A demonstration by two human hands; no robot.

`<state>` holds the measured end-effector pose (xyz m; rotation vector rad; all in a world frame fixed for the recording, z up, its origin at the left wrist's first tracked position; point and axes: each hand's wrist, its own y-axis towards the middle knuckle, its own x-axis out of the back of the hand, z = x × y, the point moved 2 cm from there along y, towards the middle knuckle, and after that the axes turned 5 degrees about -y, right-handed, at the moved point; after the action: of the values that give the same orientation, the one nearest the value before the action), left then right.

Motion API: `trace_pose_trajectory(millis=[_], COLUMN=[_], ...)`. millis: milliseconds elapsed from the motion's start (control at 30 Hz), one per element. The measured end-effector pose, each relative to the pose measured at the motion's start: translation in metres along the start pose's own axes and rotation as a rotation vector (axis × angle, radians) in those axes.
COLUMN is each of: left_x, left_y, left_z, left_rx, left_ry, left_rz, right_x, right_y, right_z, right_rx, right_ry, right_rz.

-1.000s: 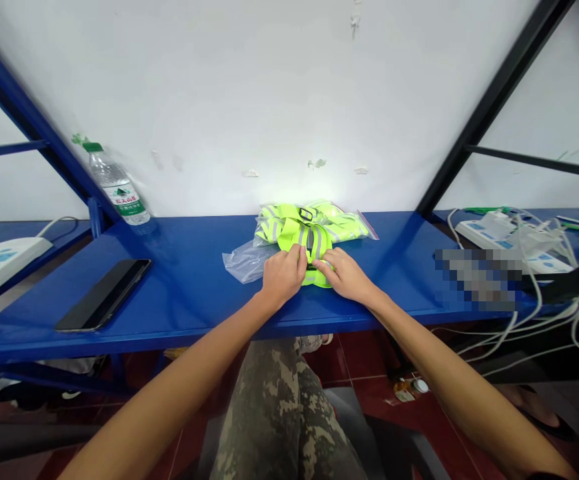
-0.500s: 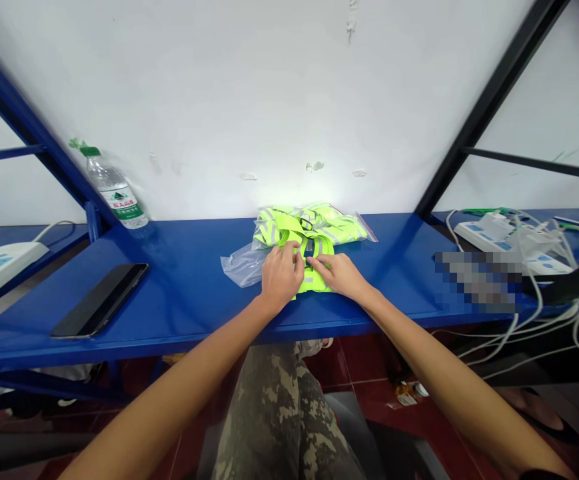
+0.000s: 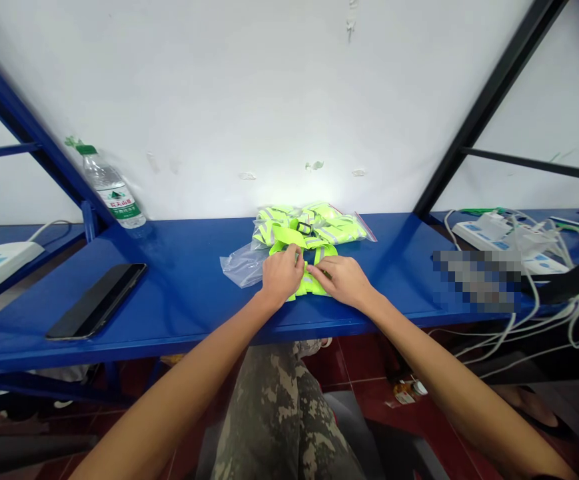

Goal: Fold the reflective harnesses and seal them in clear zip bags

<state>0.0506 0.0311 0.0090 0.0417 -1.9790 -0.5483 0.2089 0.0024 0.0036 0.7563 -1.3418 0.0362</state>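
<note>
A neon-yellow reflective vest or strap harness (image 3: 311, 287) with silver-grey bands lies bunched near the table's front edge. My left hand (image 3: 282, 275) is closed on its left side, thumb and forefinger pinched together. Opposite it, my right hand (image 3: 348, 280) is closed too, fingertips pinching the yellow webbing close to the left thumb. A yellow loop rises behind my left hand, with a black buckle (image 3: 304, 229) beside it. Directly behind lies a clear zip bag (image 3: 370, 230) of similar yellow reflective gear. Flat at the left is a crumpled clear plastic bag (image 3: 243, 265). My fingers hide the exact grip points.
On the blue table (image 3: 184, 267), a black phone (image 3: 98, 300) lies at left and a water bottle (image 3: 119, 197) leans near the wall. White power strips (image 3: 4, 263) and tangled cables (image 3: 536, 293) sit at the sides. A blurred patch covers something at right.
The yellow webbing has shifted: its loop now stands up behind my left hand, and the black buckle shows more clearly. My hands have stayed almost in place, still pinching.
</note>
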Motion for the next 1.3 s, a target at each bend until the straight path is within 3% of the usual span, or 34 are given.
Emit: trace_pose_trajectory(millis=[300,533,633,833,967,1133,1300], left_x=[-0.001,0.001,0.007,0.025,0.029,0.018,0.009], left_y=[0.005,0.013,0.01,-0.003,-0.022,-0.036,-0.022], left_z=[0.0,-0.002,-0.007,-0.01,-0.005,0.0,0.002], left_rx=[0.059,-0.05,-0.094,0.04,-0.054,-0.363,-0.303], left_ry=[0.003,0.028,0.003,-0.009,-0.052,0.083,0.126], left_rz=[-0.057,0.02,-0.043,-0.176,-0.182,-0.118,-0.119], right_x=[0.011,0.009,0.007,0.006,0.006,0.004,0.002], right_y=[-0.029,-0.031,-0.031,-0.023,-0.016,-0.014,-0.004], right_z=[0.006,0.01,0.011,0.008,0.007,0.005,-0.001], right_rx=[0.179,0.209,0.221,0.211,0.191,0.125,0.143], right_ry=[0.083,0.059,0.02,0.015,0.046,0.041,0.108], right_rz=[0.022,0.012,0.029,0.033,0.034,0.008,0.046])
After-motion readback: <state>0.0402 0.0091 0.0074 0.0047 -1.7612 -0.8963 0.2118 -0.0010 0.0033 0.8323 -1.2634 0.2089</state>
